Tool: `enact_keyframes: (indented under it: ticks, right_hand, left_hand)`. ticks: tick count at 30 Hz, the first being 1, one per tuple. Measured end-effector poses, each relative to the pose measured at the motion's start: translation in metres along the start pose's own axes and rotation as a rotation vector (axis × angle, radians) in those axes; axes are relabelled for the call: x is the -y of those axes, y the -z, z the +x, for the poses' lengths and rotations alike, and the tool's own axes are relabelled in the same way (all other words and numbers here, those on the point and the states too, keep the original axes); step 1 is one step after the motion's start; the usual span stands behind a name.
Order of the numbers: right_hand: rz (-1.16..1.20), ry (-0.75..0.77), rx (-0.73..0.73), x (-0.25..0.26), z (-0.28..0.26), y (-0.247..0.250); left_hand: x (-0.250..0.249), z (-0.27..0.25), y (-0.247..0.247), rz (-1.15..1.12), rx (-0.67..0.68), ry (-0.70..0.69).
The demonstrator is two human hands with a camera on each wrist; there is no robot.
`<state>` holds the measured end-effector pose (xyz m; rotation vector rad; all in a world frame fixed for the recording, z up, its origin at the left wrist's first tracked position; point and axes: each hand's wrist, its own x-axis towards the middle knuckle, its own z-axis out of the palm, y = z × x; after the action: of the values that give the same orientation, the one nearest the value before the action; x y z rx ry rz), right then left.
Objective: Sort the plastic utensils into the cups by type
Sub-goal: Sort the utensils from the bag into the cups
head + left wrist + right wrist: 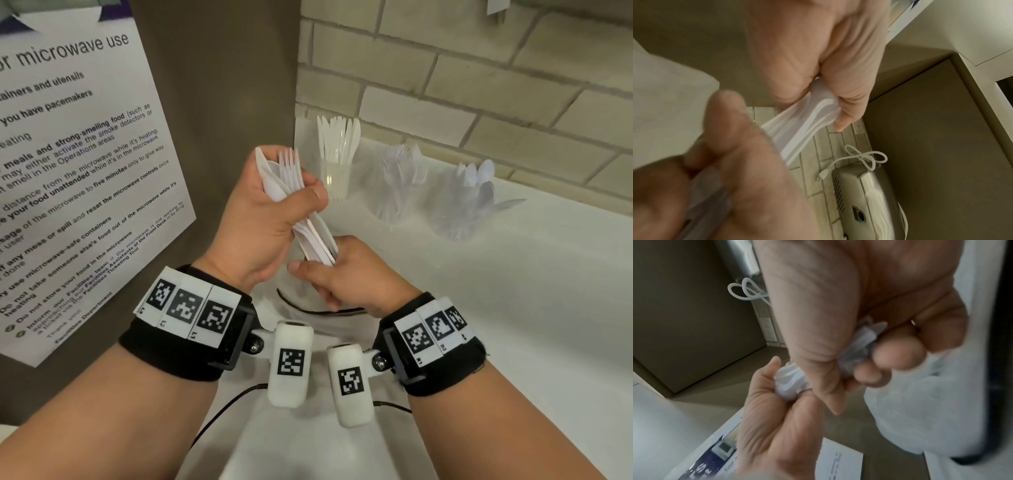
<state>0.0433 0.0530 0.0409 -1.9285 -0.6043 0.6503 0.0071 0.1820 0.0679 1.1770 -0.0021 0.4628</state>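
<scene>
My left hand grips a mixed bundle of white plastic utensils around its middle, with fork tines, a knife and a spoon bowl sticking up. My right hand holds the bundle's handle ends just below. In the left wrist view the left hand's fingers curl round the handles. The right wrist view shows the right hand's fingers pinching the handle tips. Three clear cups stand along the back of the counter: knives, forks, spoons.
A clear container with a dark rim sits under my hands. A microwave-use poster hangs on the brown panel at left. Behind the white counter is a brick wall. A metal appliance and a white cord lie further off.
</scene>
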Motion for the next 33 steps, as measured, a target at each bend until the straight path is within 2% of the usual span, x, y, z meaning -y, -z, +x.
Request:
enact_keyframes:
  ticks: [2, 4, 7, 9, 13, 14, 16, 19, 20, 22, 24, 27, 30, 33]
  right_hand:
    - [0.003, -0.003, -0.024, 0.0, 0.0, -0.003]
    - [0.118, -0.022, -0.038, 0.004, 0.001, -0.003]
    - [0.211, -0.024, 0.007, 0.008, -0.001, 0.0]
    - [0.183, -0.03, 0.058, 0.006, -0.002, -0.002]
    - [-0.02, 0.021, 0.071, 0.006, -0.004, 0.001]
    - [-0.077, 0.036, 0.048, 0.007, -0.005, 0.007]
    - [-0.055, 0.056, -0.094, 0.01, -0.004, 0.02]
    - [0.086, 0.25, -0.369, 0.023, -0.002, 0.032]
    - [0.104, 0.318, -0.406, 0.027, 0.0, 0.032]
    - [0.079, 0.401, -0.384, 0.036, 0.0, 0.029]
    - [0.015, 0.395, -0.363, 0.04, 0.002, 0.027]
    - [-0.06, 0.349, -0.411, 0.038, 0.007, 0.025]
    - [-0.054, 0.303, -0.492, 0.033, 0.011, 0.023]
    - [-0.046, 0.261, -0.513, 0.03, 0.011, 0.021]
  left_hand:
    - [0.002, -0.001, 0.0, -0.073, 0.006, 0.049]
    - [0.007, -0.003, 0.004, -0.104, 0.075, 0.155]
    - [0.012, -0.01, 0.007, 0.048, 0.199, 0.341]
    - [0.014, -0.014, 0.005, 0.151, 0.221, 0.385]
    - [0.014, -0.013, 0.003, 0.135, 0.113, 0.388]
    - [0.014, -0.012, 0.005, 0.098, 0.066, 0.357]
    - [0.014, -0.01, 0.009, 0.041, 0.013, 0.319]
    - [0.018, -0.012, 0.01, 0.075, 0.047, 0.362]
    - [0.02, -0.014, 0.01, 0.099, 0.071, 0.383]
    - [0.023, -0.016, 0.006, 0.119, 0.115, 0.403]
    - [0.024, -0.018, 0.004, 0.123, 0.145, 0.401]
    - [0.025, -0.018, 0.004, 0.156, 0.164, 0.411]
    - [0.026, -0.02, 0.004, 0.186, 0.181, 0.416]
    - [0.028, -0.022, 0.003, 0.184, 0.206, 0.408]
